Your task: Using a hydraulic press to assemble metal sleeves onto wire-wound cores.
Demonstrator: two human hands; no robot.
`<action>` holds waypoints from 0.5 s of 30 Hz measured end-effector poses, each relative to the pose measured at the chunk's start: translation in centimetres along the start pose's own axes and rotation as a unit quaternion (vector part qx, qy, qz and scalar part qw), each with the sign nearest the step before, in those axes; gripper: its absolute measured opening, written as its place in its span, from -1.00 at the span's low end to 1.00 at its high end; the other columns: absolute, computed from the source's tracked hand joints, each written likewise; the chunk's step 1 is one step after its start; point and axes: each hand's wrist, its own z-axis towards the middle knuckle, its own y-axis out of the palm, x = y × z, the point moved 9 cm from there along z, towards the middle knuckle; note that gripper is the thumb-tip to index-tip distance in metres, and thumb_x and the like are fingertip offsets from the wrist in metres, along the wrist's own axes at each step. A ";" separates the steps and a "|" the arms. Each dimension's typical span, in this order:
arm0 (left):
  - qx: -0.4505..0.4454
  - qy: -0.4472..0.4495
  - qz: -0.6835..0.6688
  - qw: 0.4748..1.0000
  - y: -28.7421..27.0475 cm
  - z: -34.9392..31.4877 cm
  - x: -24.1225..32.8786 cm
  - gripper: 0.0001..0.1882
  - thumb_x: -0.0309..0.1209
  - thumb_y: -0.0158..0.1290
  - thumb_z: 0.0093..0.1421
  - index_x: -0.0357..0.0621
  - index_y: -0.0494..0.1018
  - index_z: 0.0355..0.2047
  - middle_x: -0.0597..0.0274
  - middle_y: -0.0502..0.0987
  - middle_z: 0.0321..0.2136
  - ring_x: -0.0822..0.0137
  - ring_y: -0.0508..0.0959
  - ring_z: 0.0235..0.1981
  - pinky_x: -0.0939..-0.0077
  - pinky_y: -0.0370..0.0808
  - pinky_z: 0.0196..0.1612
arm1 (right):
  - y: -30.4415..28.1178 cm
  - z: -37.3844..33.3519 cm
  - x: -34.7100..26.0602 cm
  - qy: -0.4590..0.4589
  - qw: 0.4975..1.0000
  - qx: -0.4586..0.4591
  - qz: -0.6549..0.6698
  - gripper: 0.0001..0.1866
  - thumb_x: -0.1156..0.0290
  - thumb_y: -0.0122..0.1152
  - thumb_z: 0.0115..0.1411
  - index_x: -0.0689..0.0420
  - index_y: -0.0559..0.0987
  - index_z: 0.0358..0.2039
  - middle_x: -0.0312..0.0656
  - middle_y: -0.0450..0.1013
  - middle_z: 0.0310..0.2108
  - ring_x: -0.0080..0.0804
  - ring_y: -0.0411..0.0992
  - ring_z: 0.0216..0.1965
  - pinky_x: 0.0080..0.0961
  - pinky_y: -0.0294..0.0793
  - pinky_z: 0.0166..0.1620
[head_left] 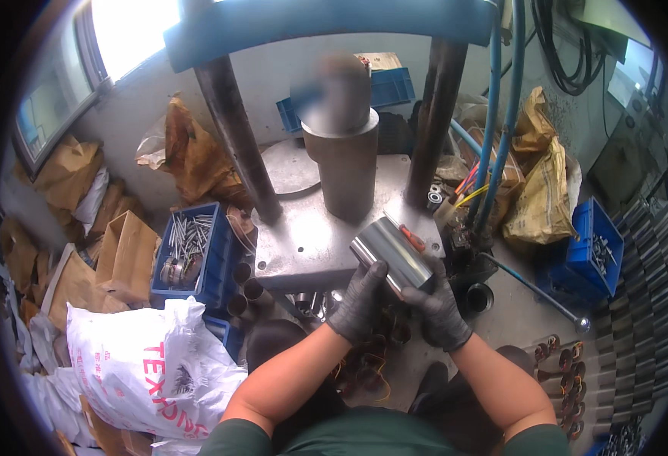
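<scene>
Both hands wear dark grey gloves and grip a shiny metal cylinder [391, 251], tilted above the front edge of the press table [296, 254]. My left hand [360, 301] closes on its lower left side. On its lower right end is my right hand [439, 304], also closed. Just past the cylinder, a red-handled screwdriver [411, 239] lies on the table. Behind it a thick grey steel column [344, 171] stands upright at the table's middle; its upper part is blurred. A flat round metal plate [291, 169] rests at the table's back left.
Two dark posts [236, 137] carry a blue crossbeam [326, 24]. A blue crate [189, 254] of metal rods and a white sack [140, 365] are at left. On the right are a ball-ended lever [539, 293], another blue crate [588, 254] and stacked metal cylinders [642, 304].
</scene>
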 end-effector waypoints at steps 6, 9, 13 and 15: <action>0.077 -0.054 -0.010 0.996 -2.4 -0.8 -0.9 0.04 0.19 0.33 0.19 -0.22 0.15 0.42 0.03 0.43 0.24 0.10 0.47 0.29 0.16 0.44 0.36 | 5.0 -0.2 -5.8 -0.288 0.768 -0.059 -0.569 -0.04 0.47 0.50 0.02 -0.10 0.21 0.41 0.11 0.19 0.32 0.23 0.31 0.32 -0.01 0.35 0.37; 0.113 -0.011 -0.018 0.993 -2.2 -0.8 0.3 -0.03 0.17 0.36 0.15 -0.21 0.26 0.33 0.06 0.53 0.09 0.10 0.58 0.14 0.17 0.58 0.22 | 3.4 -1.0 -3.9 -0.273 0.756 -0.054 -0.592 -0.02 0.40 0.53 0.04 -0.11 0.22 0.44 0.08 0.26 0.29 0.19 0.30 0.35 0.02 0.34 0.37; 0.115 0.030 0.070 0.990 -3.8 -0.8 1.4 -0.06 0.12 0.38 0.15 -0.21 0.28 0.32 0.06 0.54 0.09 0.12 0.57 0.16 0.19 0.57 0.22 | 0.7 0.0 -3.0 -0.156 0.956 -0.028 -0.248 -0.10 0.18 0.43 0.28 -0.18 0.15 0.54 0.01 0.28 0.36 -0.13 0.35 0.32 -0.11 0.41 0.30; 0.103 0.041 0.036 0.993 -3.9 -0.6 1.1 -0.04 0.11 0.38 0.14 -0.24 0.26 0.34 0.04 0.53 0.12 0.12 0.56 0.17 0.18 0.53 0.26 | -0.4 -0.7 1.1 0.185 0.981 0.012 0.060 -0.19 0.02 0.28 0.38 -0.19 0.14 0.54 0.01 0.29 0.39 -0.21 0.42 0.26 -0.25 0.48 0.24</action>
